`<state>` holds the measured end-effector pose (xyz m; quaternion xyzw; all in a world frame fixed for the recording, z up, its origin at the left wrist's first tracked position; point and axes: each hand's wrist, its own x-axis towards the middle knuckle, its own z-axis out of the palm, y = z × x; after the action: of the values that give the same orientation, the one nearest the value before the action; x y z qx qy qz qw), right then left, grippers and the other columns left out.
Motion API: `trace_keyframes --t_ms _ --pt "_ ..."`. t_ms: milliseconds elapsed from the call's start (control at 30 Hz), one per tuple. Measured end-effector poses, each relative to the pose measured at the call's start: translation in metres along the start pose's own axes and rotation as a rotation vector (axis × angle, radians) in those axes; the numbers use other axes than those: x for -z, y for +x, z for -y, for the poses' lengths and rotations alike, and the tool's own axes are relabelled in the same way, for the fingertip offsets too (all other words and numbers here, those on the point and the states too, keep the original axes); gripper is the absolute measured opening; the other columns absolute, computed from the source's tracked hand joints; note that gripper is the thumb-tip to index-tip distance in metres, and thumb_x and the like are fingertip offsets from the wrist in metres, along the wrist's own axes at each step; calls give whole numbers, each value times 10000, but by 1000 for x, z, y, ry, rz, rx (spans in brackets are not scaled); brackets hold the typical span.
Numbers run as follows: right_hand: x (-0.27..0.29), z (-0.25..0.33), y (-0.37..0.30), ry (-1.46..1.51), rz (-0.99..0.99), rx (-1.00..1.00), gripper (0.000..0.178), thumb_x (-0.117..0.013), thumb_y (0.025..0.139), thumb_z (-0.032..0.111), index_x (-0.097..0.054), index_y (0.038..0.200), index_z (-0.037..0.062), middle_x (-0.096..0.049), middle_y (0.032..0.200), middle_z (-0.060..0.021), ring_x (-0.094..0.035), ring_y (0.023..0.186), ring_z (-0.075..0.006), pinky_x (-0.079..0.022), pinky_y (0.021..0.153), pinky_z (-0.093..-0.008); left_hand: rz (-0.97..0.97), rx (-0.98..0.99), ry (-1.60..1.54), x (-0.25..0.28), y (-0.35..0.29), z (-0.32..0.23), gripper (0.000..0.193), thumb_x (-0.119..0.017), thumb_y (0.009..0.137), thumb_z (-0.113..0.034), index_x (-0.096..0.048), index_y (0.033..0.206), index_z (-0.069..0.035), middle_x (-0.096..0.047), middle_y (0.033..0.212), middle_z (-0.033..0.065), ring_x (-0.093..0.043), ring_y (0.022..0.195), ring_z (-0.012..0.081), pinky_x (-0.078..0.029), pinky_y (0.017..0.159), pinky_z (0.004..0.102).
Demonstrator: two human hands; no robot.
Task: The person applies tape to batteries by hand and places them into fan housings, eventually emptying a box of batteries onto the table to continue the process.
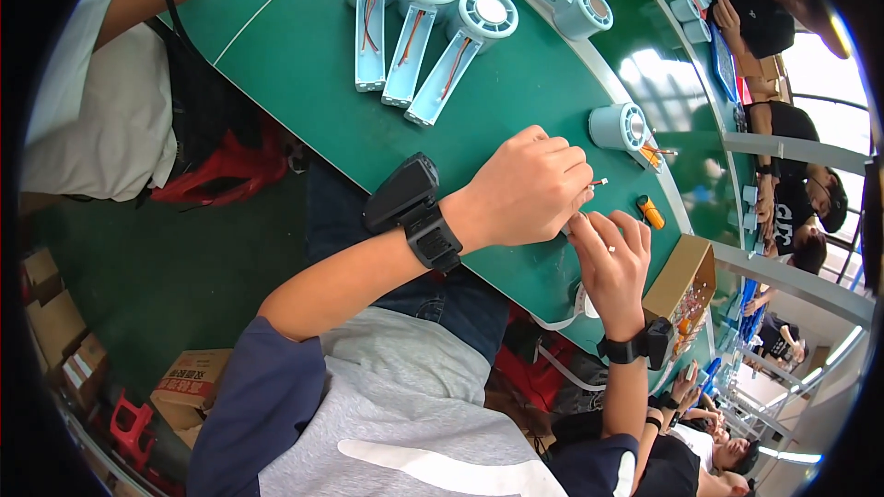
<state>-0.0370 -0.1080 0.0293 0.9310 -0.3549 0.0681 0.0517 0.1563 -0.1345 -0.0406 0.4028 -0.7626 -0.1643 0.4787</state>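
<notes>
My left hand (pixel 529 186) is closed above the green table, its fingers curled. A thin red wire lead with a small white plug (pixel 600 182) sticks out beside its fingertips. My right hand (pixel 612 267) is pinched close against the left one; what lies between its fingers is mostly hidden. A light blue fan head (pixel 619 127) rests just beyond my hands, with orange cells and wires (pixel 654 155) beside it. Nearby lies an orange cylindrical battery (pixel 650 212). Three light blue handheld fans (pixel 370 37) lie side by side, open handles showing red wires.
Another light blue fan (pixel 585 14) lies at the table's far side. A cardboard box (pixel 686 290) of small parts stands right of my hands. Co-workers (pixel 783 166) sit across the table and along my right; another person's arm is at upper left. Cartons (pixel 189 387) and a red stool (pixel 132 428) stand on the floor.
</notes>
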Motion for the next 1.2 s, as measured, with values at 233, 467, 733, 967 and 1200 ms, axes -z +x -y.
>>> trace_keyframes --t_ms 233,467,733,967,1200 --pt "11 -20 31 2 229 219 167 -754 821 190 -624 888 108 -606 790 -20 -540 747 -204 -396 688 -370 4 -31 4 -1 -2 0 114 -688 858 -142 -624 815 -57 -611 775 58 -611 747 254 -451 721 378" --pt "4 -41 31 63 417 225 194 -716 880 259 -593 848 113 -567 679 -48 -543 653 -229 -389 661 -363 28 -43 -6 -1 5 2 103 -666 856 -154 -636 795 -77 -621 786 51 -607 752 247 -451 725 371" --pt "-1 -37 0 227 219 80 169 -690 923 219 -643 1019 88 -582 688 -63 -566 653 -244 -432 642 -361 333 -101 157 16 22 4 128 -717 825 -203 -703 869 -84 -669 821 62 -633 765 253 -480 729 393" --pt "2 -34 -15 732 118 -613 254 -704 929 205 -632 1106 38 -590 675 -46 -587 628 -155 -452 578 -322 923 194 139 20 69 -7 226 -764 796 -276 -730 861 -62 -704 811 98 -679 798 301 -527 728 414" --pt "6 -68 9 1161 769 -875 254 -705 934 200 -622 1105 31 -686 698 -61 -640 552 -154 -472 491 -302 936 253 122 4 71 3 219 -795 781 -277 -733 837 -74 -701 792 114 -683 775 318 -540 713 419"
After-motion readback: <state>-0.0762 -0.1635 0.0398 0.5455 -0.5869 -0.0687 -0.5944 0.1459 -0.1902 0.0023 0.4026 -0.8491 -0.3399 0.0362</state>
